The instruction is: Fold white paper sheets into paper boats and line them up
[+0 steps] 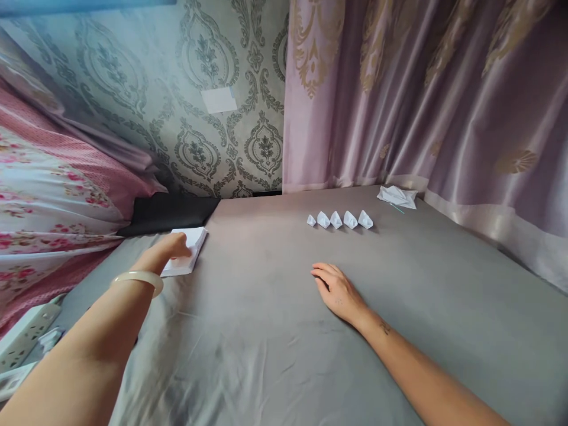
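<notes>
My left hand (178, 245) reaches down onto a stack of white paper (194, 242) at the left. Its fingertips are mostly hidden behind the hand, so whether they grip a sheet does not show. A pale bangle (138, 278) circles that wrist. My right hand (338, 291) rests palm down on the grey bed sheet (252, 278), fingers extended and loosely bent, holding nothing. Beyond it, several small folded white paper shapes (336, 220) stand in a row; the leftmost looks smallest.
Near the curtain (355, 118) at the far right lie crumpled white papers (396, 196) with a thin teal stick (398, 208). A black cushion-like object (173, 214) sits behind the paper stack. Power strips (24, 337) are at the lower left, below floral fabric (48, 207).
</notes>
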The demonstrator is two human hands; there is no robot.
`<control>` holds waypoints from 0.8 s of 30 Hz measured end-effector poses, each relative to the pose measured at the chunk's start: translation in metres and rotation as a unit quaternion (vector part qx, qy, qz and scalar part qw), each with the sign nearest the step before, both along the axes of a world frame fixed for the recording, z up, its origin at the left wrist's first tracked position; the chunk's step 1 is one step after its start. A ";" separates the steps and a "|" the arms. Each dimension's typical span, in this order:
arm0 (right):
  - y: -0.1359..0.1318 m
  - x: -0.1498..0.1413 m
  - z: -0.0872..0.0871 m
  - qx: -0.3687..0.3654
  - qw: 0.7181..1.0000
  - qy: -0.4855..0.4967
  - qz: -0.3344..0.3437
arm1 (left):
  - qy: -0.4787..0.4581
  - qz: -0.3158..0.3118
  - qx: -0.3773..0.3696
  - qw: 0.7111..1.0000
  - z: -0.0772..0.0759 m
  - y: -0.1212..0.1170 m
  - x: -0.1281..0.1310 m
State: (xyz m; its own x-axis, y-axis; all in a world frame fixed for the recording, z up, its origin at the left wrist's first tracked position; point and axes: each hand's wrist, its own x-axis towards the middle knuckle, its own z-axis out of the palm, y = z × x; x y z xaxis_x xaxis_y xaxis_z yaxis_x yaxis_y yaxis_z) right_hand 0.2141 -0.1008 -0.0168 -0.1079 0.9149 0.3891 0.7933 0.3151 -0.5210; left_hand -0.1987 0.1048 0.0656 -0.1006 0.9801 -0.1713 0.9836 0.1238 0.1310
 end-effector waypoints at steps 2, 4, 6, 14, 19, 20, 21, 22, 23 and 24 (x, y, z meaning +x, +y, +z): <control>0.000 0.000 0.000 0.001 1.000 -0.002 -0.001 | 0.015 0.015 -0.047 0.999 0.003 -0.003 0.001; -0.001 -0.001 0.001 -0.001 1.000 -0.004 -0.004 | 0.024 0.024 -0.076 0.997 0.007 -0.008 0.000; -0.001 -0.002 0.003 -0.005 1.000 -0.007 -0.008 | 0.016 0.029 -0.070 0.997 0.014 -0.013 -0.003; -0.002 -0.002 0.005 -0.015 1.000 -0.008 -0.010 | -0.051 0.029 0.056 0.997 0.053 -0.045 0.028; -0.005 -0.004 0.006 0.014 0.999 -0.026 -0.014 | -0.132 -0.115 0.004 0.985 0.017 -0.097 0.138; -0.007 -0.005 0.007 0.032 0.998 -0.042 -0.020 | -0.145 -0.139 -0.013 0.980 0.005 -0.109 0.162; -0.008 -0.006 0.009 0.052 0.996 -0.063 -0.025 | -0.154 -0.156 -0.027 0.975 -0.006 -0.121 0.184; -0.009 -0.007 0.011 0.072 0.993 -0.088 -0.025 | -0.161 -0.173 -0.035 0.971 -0.015 -0.132 0.203; -0.010 -0.008 0.013 0.090 0.989 -0.117 -0.019 | -0.164 -0.185 -0.035 0.968 -0.023 -0.141 0.220; -0.010 -0.008 0.016 0.105 0.984 -0.145 -0.005 | -0.164 -0.191 -0.034 0.967 -0.029 -0.150 0.234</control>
State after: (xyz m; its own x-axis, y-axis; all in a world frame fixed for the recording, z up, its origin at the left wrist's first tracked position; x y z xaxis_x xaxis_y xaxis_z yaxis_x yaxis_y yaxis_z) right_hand 0.2060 -0.1108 -0.0006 -0.2336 0.8188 0.5244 0.9023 0.3835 -0.1968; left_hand 0.0349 -0.0449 0.0369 0.3370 0.9205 -0.1977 0.8662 -0.2208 0.4483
